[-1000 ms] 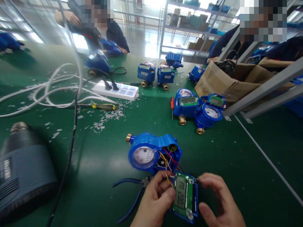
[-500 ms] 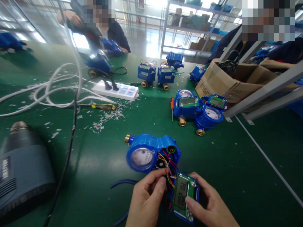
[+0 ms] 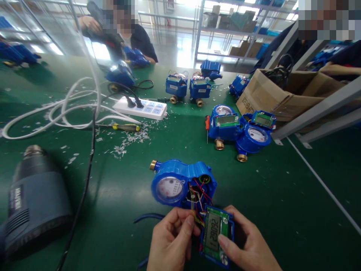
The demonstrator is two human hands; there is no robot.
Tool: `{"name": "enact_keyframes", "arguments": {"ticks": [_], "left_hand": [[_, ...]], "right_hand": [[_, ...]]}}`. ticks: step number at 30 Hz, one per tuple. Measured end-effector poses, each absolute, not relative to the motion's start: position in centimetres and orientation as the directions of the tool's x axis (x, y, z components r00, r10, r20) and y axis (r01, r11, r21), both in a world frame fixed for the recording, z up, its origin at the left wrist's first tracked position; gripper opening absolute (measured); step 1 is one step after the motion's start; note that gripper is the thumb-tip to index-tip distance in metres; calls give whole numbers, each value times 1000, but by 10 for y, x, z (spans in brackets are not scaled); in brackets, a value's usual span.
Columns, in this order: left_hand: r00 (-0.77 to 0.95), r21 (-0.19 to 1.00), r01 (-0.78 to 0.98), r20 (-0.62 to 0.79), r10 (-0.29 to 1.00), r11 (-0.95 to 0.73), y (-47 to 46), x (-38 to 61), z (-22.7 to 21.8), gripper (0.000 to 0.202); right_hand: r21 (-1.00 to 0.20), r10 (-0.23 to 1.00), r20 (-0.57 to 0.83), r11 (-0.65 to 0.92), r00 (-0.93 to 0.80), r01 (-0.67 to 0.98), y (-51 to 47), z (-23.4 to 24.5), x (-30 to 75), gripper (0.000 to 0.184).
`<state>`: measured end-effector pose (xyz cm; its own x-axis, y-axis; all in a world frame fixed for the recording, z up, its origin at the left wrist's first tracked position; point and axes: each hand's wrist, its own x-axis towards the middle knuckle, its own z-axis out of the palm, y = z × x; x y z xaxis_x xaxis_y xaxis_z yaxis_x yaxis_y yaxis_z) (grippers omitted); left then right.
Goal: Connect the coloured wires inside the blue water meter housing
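An open blue water meter with a round dial lies on the green table in front of me. Red, yellow and black wires run from its open body to a green display board in a blue frame. My right hand is closed on the board's right side, thumb on its face. My left hand pinches the wires at the board's left edge. Blue-handled pliers lie partly hidden under my left hand.
A grey heat gun sits at the left with a black cable. A white power strip, a yellow screwdriver, several more blue meters and a cardboard box stand further back. Two other people sit across the table.
My right hand closed onto the display board and its thumb moved onto the face. My left hand shifted to the wires. The display reading changed.
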<state>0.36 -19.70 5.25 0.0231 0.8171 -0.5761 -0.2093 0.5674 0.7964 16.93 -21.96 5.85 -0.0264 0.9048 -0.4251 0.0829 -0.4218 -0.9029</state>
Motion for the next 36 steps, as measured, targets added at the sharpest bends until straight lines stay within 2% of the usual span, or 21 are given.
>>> {"name": "enact_keyframes", "arguments": {"ticks": [4,7,10,13,15,18,20,22,27,30,33,36], "left_hand": [[-47,822,-172,-557,829,542,-198,1,54,34],[-163,874,-90,-487,858,478,-201,-11,58,35],[-388,893,143,-347,854,428,-204,-39,61,36],[-528,777,382,-260,808,500,-205,-66,61,41],[-459,770,415,-283,842,485,-206,-70,59,42],[-146,869,333,-337,930,367,-207,-51,56,31],[50,915,271,-325,944,301,-206,-30,54,29],[172,942,225,-291,941,250,-205,-12,51,28],[229,965,185,-226,947,186,-201,1,46,17],[240,965,116,-258,936,237,-200,-1,46,15],[253,956,21,-288,923,293,-201,-1,47,15],[218,963,-39,-253,942,267,-201,-1,48,13]], "right_hand": [[-882,882,-472,-472,-8,0,-220,62,168,29],[-864,865,-502,-502,-11,-40,-220,64,168,29],[-822,827,-561,-560,-25,-102,-220,64,169,34],[-752,774,-631,-626,-45,-208,-219,64,172,43],[-690,742,-663,-656,-97,-306,-219,64,173,45],[-587,712,-681,-670,-171,-455,-219,64,171,38],[-520,696,-691,-667,-195,-534,-220,62,170,30],[-467,680,-701,-665,-214,-584,-222,60,169,25],[-435,671,-712,-653,-207,-619,-223,57,172,19],[-436,684,-692,-653,-233,-619,-222,55,172,19],[-478,719,-641,-648,-269,-593,-220,55,170,20],[-541,743,-606,-647,-284,-538,-217,58,169,19]]}}
